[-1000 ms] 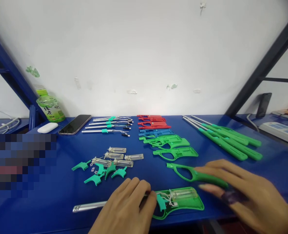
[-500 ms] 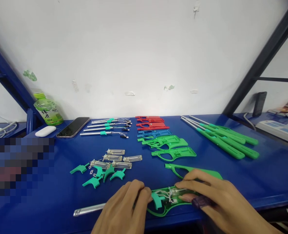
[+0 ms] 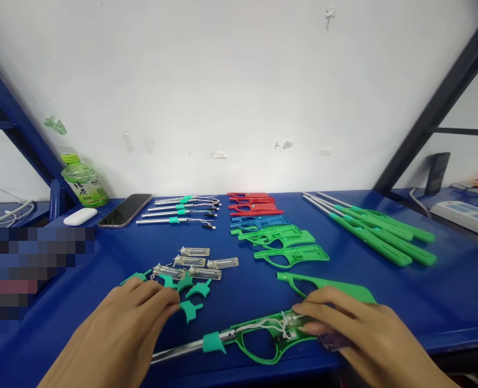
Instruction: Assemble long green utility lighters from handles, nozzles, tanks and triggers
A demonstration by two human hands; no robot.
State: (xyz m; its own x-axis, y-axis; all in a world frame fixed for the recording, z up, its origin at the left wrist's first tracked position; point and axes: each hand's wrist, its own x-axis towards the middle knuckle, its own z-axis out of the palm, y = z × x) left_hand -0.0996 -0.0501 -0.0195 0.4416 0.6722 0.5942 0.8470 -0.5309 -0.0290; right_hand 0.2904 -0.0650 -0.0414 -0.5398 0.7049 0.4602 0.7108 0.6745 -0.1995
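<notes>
My left hand (image 3: 137,310) pinches a teal trigger (image 3: 189,311) in front of the loose teal triggers (image 3: 199,289). With my right hand (image 3: 350,323) I grip the handle end of an open green lighter shell half (image 3: 277,353) near the table's front edge. Inside that shell, a clear fuel tank (image 3: 293,320) lies partly under my fingers, and white wires (image 3: 258,324) run along it. A metal lighter tube (image 3: 178,353) with a teal collar (image 3: 213,342) extends from its left end. Just behind my right hand is another green shell half (image 3: 339,288).
Several clear tanks (image 3: 194,251) lie left of centre, with wired metal tubes (image 3: 158,221) behind. Red (image 3: 255,209), blue (image 3: 258,221) and green shell halves (image 3: 291,256) form a column. Assembled lighters (image 3: 376,242), a phone (image 3: 125,210), a white case (image 3: 81,216) and a bottle (image 3: 85,183) stand around.
My left hand has moved left from the green shell, taking the trigger out with it; the teal collar and wires now show. My right hand stays on the handle end.
</notes>
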